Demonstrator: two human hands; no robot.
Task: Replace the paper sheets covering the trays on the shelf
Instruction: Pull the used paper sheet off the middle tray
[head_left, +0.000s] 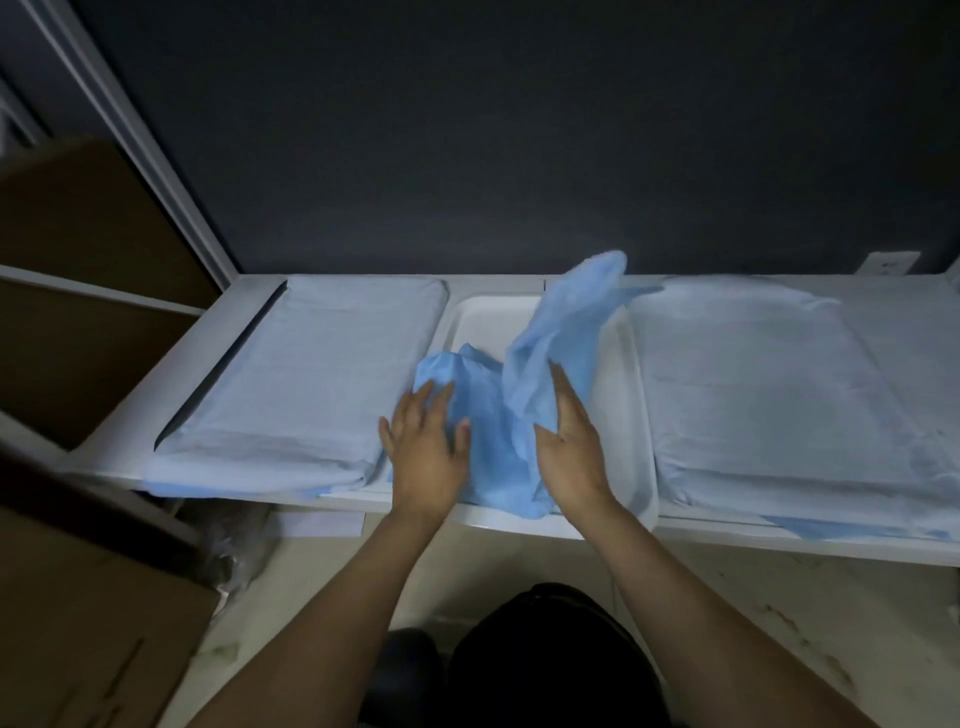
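Observation:
Three trays stand side by side on a white shelf (119, 457). The left tray (301, 379) and the right tray (769, 395) lie under flat pale blue paper sheets. The middle white tray (631, 415) is partly bare. A crumpled blue sheet (519, 395) is bunched up in it, one end sticking up toward the dark wall. My left hand (423, 452) presses flat on the sheet's left side with fingers spread. My right hand (571, 447) holds the sheet's right side, thumb tucked into the folds.
A dark wall (493, 130) rises behind the shelf. Brown cardboard boxes (88, 613) and a lower shelf stand at the left. A wall outlet (888, 262) sits at the far right. Below the shelf are a light floor and my dark-clothed legs (545, 660).

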